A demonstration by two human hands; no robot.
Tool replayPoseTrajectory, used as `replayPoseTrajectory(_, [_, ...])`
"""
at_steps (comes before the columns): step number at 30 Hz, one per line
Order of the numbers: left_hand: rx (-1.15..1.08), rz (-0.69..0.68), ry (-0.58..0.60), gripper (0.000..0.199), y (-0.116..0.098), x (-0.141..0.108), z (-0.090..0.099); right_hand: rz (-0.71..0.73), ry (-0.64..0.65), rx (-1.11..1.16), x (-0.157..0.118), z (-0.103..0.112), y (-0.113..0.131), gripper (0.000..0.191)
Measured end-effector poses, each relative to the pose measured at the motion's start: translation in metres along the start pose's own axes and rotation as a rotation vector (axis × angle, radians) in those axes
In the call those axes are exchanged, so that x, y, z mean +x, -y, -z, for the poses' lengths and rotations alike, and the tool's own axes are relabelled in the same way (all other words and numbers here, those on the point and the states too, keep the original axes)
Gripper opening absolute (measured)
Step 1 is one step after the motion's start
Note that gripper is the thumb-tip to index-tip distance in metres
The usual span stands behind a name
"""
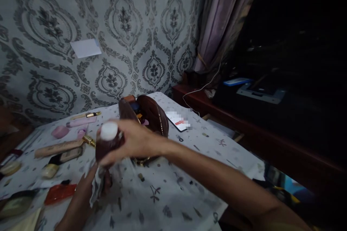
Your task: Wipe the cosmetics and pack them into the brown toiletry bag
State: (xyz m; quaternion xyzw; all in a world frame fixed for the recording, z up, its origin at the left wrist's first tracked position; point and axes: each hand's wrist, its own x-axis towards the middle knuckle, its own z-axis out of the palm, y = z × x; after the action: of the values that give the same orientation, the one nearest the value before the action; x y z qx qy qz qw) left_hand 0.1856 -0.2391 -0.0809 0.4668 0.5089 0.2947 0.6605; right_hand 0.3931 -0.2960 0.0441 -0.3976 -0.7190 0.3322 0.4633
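1. Nearest the camera, the right forearm (211, 168) is stretched across the table (151, 213), and at its end a dark bottle (104, 149) with a white cap (108, 131) is gripped in the right hand (132, 140), raised over the table's left half.
2. Around the sides of the bottle, fingers and thumb are wrapped, by which the cap is left uncovered and kept uppermost.
3. Just below the bottle, a white cloth (97, 187) is held by the left hand (88, 180), its loose end hanging; through blur and shade, whether the bottle is also touched there cannot be told.
4. Behind the right hand, a brown bag (155, 112) is stood with its mouth spread wide, seemingly so that its contents can be reached.
5. To the left, a pink tube (81, 121), a beige tube (58, 148) and a red packet (59, 194) are laid flat among other small items, apparently to keep each in sight.
6. Beside the bag's right side, a phone (176, 122) is placed face up, its screen lit.
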Motion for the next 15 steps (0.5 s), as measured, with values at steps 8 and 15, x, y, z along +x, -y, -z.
replayPoseTrajectory(8, [-0.043, 0.079, -0.009, 0.063, -0.002, -0.001, -0.010, -0.158, -0.306, -0.510, 0.046, 0.113, -0.026, 0.045])
replayPoseTrajectory(15, [-0.024, 0.093, 0.000, 0.053, 0.003, 0.004, -0.007, -0.427, -0.060, -1.040, 0.067, 0.129, -0.057, 0.050])
